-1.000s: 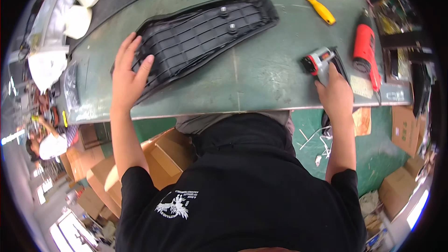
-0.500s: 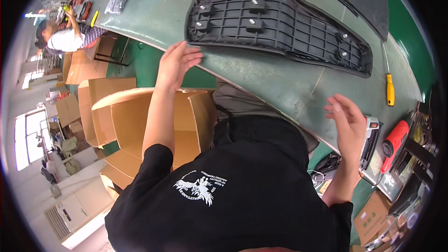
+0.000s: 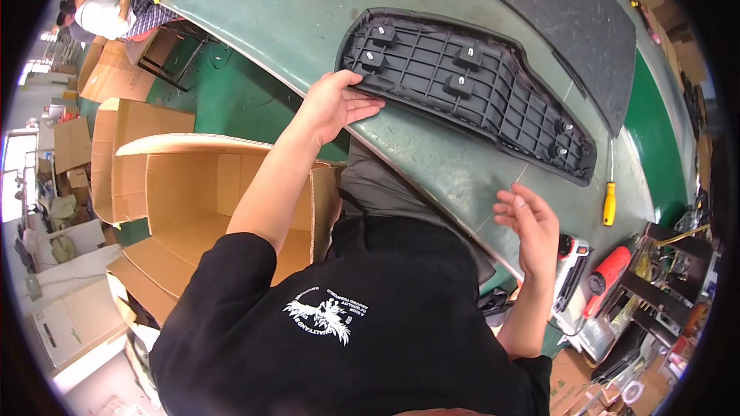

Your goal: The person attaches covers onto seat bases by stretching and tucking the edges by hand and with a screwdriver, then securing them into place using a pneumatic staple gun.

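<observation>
A long black padded seat point(image 3: 493, 100) lies underside up on the green worktable point(image 3: 432, 154). Its ribbed plastic base shows, with several metal studs standing out of raised blocks. My left hand point(image 3: 335, 108) has its near left corner, thumb over the rim and fingers along the outer side, their tips partly hidden at the edge. Apart from the seat, my right hand point(image 3: 532, 223) hovers near the table's front edge at its right end. Its fingers are loosely bent and spread, with nothing in them.
A yellow-handled screwdriver point(image 3: 610, 204) lies right of the seat. Beyond are a dark flat sheet point(image 3: 563, 15), a stapler-like tool point(image 3: 569, 266) and a red heat gun point(image 3: 609, 273). Left stand open cardboard boxes point(image 3: 185, 192); another person point(image 3: 108, 15) works at the far left.
My left hand has come from just beside the seat's corner onto its rim, thumb on top. My right hand stays empty, now closer to the seat. The whole view has shifted and turned.
</observation>
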### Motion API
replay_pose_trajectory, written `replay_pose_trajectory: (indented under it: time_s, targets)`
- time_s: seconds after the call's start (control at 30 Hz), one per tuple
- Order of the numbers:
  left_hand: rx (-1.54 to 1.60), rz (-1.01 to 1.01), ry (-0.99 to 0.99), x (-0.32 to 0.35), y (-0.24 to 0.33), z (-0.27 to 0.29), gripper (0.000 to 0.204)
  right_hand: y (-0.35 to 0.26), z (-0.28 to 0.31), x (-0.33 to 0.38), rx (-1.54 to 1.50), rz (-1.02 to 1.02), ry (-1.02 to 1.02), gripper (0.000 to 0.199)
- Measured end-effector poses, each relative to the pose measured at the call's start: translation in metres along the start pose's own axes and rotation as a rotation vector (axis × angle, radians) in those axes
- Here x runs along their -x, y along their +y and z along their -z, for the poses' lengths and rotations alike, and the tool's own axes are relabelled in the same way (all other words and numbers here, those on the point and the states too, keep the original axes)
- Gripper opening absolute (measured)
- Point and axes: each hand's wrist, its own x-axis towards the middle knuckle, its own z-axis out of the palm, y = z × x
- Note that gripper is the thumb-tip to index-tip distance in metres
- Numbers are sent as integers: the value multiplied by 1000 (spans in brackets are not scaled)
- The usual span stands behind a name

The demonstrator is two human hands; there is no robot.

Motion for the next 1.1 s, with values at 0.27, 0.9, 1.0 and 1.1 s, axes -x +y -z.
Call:
replay_pose_trajectory:
  time_s: [0.27, 0.9, 1.0, 1.1]
  targets:
    - [36, -240, 41, 13, -1, -10, 49, -29, -2, 16, 68, 151, 105, 32]
    - [-645, -1264, -507, 143, 51, -161, 58, -205, -62, 101, 852, 1512, -374, 88]
    - [-635, -1305, -552, 145, 56, -180, 55, -211, -50, 99, 840, 1576, -259, 88]
    - [-472, -1338, -554, 153, 64, -206, 56, -223, -39, 117, 930, 1593, -125, 91]
